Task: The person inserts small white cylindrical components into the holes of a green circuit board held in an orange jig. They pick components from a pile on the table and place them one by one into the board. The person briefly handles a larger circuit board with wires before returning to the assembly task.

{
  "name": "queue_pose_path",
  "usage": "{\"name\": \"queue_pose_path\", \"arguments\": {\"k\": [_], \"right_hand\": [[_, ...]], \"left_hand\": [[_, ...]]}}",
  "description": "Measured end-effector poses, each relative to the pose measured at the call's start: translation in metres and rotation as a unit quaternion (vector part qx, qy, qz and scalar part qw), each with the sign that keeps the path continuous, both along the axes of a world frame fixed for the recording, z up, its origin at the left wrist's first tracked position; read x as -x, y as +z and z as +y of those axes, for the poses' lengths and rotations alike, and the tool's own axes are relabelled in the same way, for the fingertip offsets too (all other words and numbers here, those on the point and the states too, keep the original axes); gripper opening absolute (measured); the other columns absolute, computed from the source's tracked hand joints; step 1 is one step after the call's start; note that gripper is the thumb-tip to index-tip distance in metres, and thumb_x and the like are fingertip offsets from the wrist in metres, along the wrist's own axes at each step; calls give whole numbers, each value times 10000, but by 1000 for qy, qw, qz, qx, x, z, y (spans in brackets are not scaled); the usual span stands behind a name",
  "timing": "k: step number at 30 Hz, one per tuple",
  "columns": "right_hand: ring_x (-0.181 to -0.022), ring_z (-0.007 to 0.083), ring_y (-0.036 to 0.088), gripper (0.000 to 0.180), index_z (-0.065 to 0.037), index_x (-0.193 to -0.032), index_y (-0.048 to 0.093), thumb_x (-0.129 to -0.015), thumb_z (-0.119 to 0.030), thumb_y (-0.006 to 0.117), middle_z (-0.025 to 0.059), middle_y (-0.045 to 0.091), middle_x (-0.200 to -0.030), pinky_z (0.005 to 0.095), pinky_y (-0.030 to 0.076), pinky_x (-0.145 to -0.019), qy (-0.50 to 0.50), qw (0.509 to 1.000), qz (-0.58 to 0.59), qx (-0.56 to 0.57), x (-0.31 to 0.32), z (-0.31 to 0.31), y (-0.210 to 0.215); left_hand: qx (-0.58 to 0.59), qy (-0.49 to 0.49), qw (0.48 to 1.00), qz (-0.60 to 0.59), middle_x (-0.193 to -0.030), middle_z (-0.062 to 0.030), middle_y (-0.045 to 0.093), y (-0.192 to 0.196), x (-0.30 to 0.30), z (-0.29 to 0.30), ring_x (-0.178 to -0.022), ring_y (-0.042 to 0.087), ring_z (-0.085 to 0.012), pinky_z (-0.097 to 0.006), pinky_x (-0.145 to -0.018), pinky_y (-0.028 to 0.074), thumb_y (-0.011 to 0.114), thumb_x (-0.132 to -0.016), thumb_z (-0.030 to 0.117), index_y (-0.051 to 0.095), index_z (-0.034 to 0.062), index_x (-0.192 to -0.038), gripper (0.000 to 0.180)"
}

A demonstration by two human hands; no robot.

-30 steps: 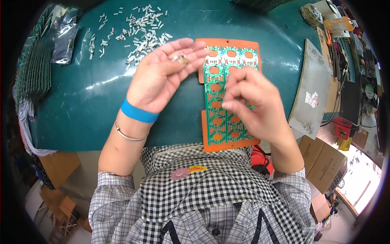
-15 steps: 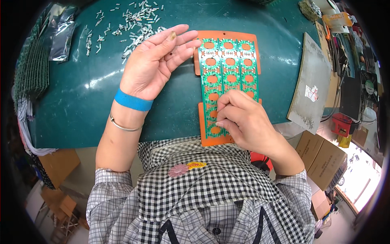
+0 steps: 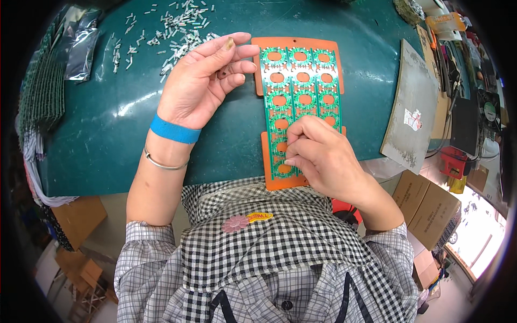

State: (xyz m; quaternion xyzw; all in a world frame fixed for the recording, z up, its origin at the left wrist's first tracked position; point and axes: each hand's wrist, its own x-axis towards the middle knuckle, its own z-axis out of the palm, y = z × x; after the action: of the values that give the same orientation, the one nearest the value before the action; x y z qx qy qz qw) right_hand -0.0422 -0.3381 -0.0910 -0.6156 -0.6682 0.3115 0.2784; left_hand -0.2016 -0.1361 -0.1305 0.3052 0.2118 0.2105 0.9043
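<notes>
Where dark green table [image 3: 107, 134] fills view, cardboard boxes [image 3: 425, 204] crowd floor at right. Loose heap of small pale parts [image 3: 172, 27] at far edge. Green circuit panel [image 3: 301, 97] lies on orange carrier [image 3: 269, 172], long axis running away from person. Left hand [image 3: 202, 81] half open, cupping small parts beside panel. Right hand [image 3: 318, 156] fingers pinched on panel's near end; contents hidden.

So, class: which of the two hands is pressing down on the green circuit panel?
The right hand, fingertips on the green circuit panel; the left hand is held palm-up beside it.
</notes>
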Motion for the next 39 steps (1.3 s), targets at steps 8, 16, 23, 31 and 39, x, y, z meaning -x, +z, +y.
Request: {"name": "queue_pose_path", "arguments": {"k": [8,16,23,31,39], "right_hand": [[-849,238,575,178,-22,-785,565,-702,-38,722,64,515,-889,355,494,-653,-3,998,-48,-44,4,-4,-7],[-853,233,580,226,-29,-834,576,-648,-41,704,66,527,-941,342,498,-668,50,984,-147,-81,11,-7,-6],[-803,228,603,223,-28,-831,626,-658,-84,756,49,564,-884,329,506,-664,50,997,-12,-60,-11,8,0],[-669,228,623,152,-48,-867,681,-728,-13,730,77,620,-875,322,489,-569,-91,979,48,-177,-26,73,10],[-707,209,620,80,-22,-830,625,-772,-5,678,75,591,-840,308,484,-585,12,971,7,-238,-45,96,12]], "left_hand": [[-14,19,999,45,-1097,-142,659,3,-2,-5,-812,648,-130,-203,-649,551,540,-967,114,545,-25,-1173,249],[-49,-12,996,71,-930,-97,676,6,-5,-9,-640,531,-73,-160,-496,400,602,-942,129,610,-1,-1087,195],[-100,-37,989,103,-840,-82,664,10,-6,-15,-598,526,-62,-145,-442,341,652,-911,130,600,41,-922,104],[-105,-50,989,89,-777,-30,638,8,-6,-23,-611,511,-53,-159,-491,361,732,-843,117,653,22,-887,131],[-12,-72,995,69,-840,-48,626,15,-9,-22,-625,480,-63,-168,-510,359,662,-884,61,631,6,-1027,156]]}}
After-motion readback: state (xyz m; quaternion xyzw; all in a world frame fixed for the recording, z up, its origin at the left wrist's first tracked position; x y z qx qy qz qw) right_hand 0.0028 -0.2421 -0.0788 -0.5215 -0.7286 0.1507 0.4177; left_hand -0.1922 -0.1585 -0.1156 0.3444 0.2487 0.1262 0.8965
